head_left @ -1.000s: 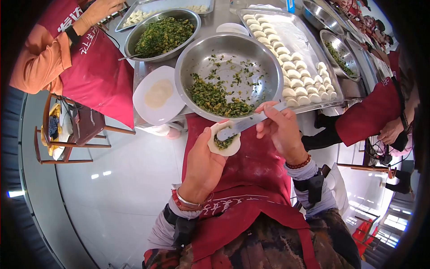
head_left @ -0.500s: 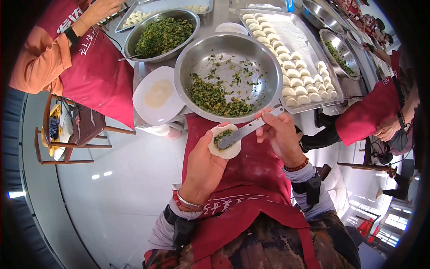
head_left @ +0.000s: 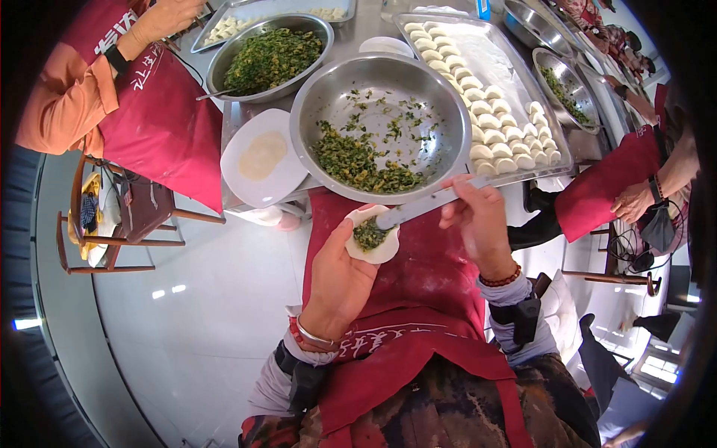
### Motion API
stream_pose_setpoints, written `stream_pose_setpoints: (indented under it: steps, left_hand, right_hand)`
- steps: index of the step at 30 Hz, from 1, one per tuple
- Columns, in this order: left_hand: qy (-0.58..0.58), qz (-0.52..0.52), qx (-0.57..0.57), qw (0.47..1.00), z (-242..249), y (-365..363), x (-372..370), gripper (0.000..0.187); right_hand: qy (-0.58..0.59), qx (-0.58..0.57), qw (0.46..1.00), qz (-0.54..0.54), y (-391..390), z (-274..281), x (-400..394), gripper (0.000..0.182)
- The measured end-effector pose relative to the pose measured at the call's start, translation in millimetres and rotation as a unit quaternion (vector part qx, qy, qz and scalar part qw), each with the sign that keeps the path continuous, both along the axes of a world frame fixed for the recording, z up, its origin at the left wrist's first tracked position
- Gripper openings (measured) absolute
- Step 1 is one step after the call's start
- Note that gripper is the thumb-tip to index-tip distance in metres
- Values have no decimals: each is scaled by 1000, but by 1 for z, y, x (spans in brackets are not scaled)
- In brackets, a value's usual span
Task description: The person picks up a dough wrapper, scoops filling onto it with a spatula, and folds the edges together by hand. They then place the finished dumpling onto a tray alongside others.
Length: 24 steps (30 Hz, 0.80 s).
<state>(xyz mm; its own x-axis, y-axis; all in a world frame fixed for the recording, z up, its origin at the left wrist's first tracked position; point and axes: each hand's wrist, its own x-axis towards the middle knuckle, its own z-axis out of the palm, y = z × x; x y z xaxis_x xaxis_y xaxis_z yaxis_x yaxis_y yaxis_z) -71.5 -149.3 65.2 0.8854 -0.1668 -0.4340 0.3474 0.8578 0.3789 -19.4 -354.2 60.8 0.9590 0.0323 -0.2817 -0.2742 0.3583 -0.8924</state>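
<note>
A round white wrapper [head_left: 382, 252] with chopped green filling [head_left: 369, 234] on it rests in my left hand [head_left: 337, 278], held by the fingers and thumb. My right hand [head_left: 479, 228] grips the end of a flat metal spatula [head_left: 424, 207], its tip over the right side of the filling. Just beyond both hands stands a large steel bowl [head_left: 300, 142] with green filling spread on its bottom and left side. A white plate [head_left: 237, 160] with one pale wrapper [head_left: 264, 155] lies left of the bowl.
A metal tray [head_left: 565, 142] holds rows of folded dumplings [head_left: 493, 123]. Behind the plate is a bowl heaped with filling [head_left: 272, 61]. A person in a red apron [head_left: 160, 127] is at the left; another person's hand [head_left: 633, 201] shows at the right.
The spatula has moved up and right with my right hand, uncovering more filling on the wrapper. My left hand has stayed nearly still. The person at the right has shifted.
</note>
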Motion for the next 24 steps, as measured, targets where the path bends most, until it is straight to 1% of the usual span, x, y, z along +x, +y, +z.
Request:
stream_pose_setpoints:
  steps: [4,7,8,10,11,14,15,18,19,22,23,24]
  left_hand:
    - [-4,26,0,1000,3,3,4,39]
    - [-14,39,-7,999,6,2,7,39]
    - [-20,38,-10,999,4,2,7,39]
    - [-20,43,-5,999,3,1,9,39]
    - [-14,50,2,999,3,0,9,39]
    - [-20,50,15,998,4,1,10,39]
    - [-26,47,18,998,5,1,10,39]
    - [-29,50,12,998,6,0,10,39]
    - [-27,47,12,998,5,0,10,39]
    - [-18,41,18,999,3,-1,9,38]
    - [-12,40,22,999,3,-2,8,38]
    - [-6,39,26,999,4,-3,8,39]
  right_hand:
    - [-81,-6,994,-69,1,17,-6,25]
    - [-166,-55,983,-60,11,28,-26,22]
    - [-216,-85,971,-54,14,27,-32,20]
    - [-314,-142,938,-42,19,25,-42,18]
    - [-341,-144,929,-26,21,26,-46,16]
    - [-416,-295,859,34,18,25,-56,18]
    - [-424,-326,843,58,16,22,-58,25]
    - [-506,-358,778,104,21,25,-55,29]
    - [-511,-364,770,119,21,26,-57,33]
    - [-527,-349,770,87,19,31,-55,28]
    - [-456,-289,839,64,22,32,-58,24]
    - [-380,-225,897,39,28,33,-63,20]
